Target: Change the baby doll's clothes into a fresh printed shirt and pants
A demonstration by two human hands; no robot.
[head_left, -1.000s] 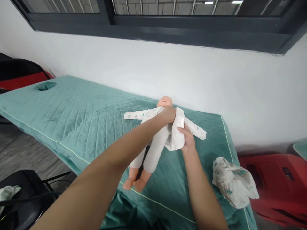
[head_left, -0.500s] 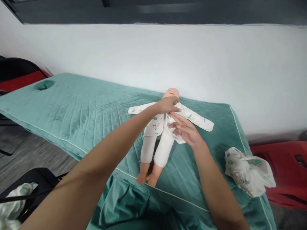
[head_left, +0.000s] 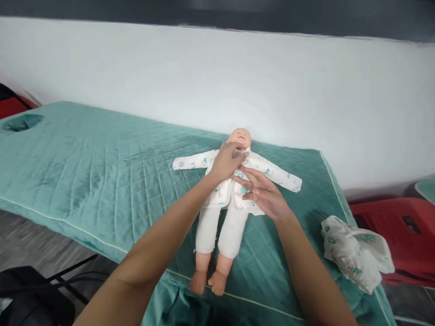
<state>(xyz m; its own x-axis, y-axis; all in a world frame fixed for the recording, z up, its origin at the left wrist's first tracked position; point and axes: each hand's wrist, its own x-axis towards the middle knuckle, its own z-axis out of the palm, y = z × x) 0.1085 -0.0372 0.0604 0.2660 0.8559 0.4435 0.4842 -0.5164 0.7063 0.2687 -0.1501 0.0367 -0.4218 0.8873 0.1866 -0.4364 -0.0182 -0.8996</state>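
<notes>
A baby doll (head_left: pixel 239 137) lies on its back on a green quilted bed, head toward the wall. It wears white trousers (head_left: pixel 208 228) and a white printed baby shirt (head_left: pixel 222 194), whose sleeves spread to both sides and whose front panels lie side by side. At the neckline, my left hand (head_left: pixel 228 161) has thumb and fingers closing about the shirt's collar edge; the fingertips are partly hidden. Over the shirt's right-hand panel, my right hand (head_left: pixel 263 194) has its fingers spread, with fingertips near or touching the cloth.
A crumpled white printed cloth (head_left: pixel 356 253) lies at the bed's right edge. Beyond it stands a red chair (head_left: pixel 404 231). The green bed cover (head_left: pixel 136 176) stretches left to a face hole (head_left: pixel 23 122). A black bag (head_left: pixel 36 294) is at lower left, and a white wall (head_left: pixel 204 77) runs behind.
The view has shifted slightly. My left hand has moved left and a little down along the neckline. My right hand stays over the shirt front, its fingers more spread.
</notes>
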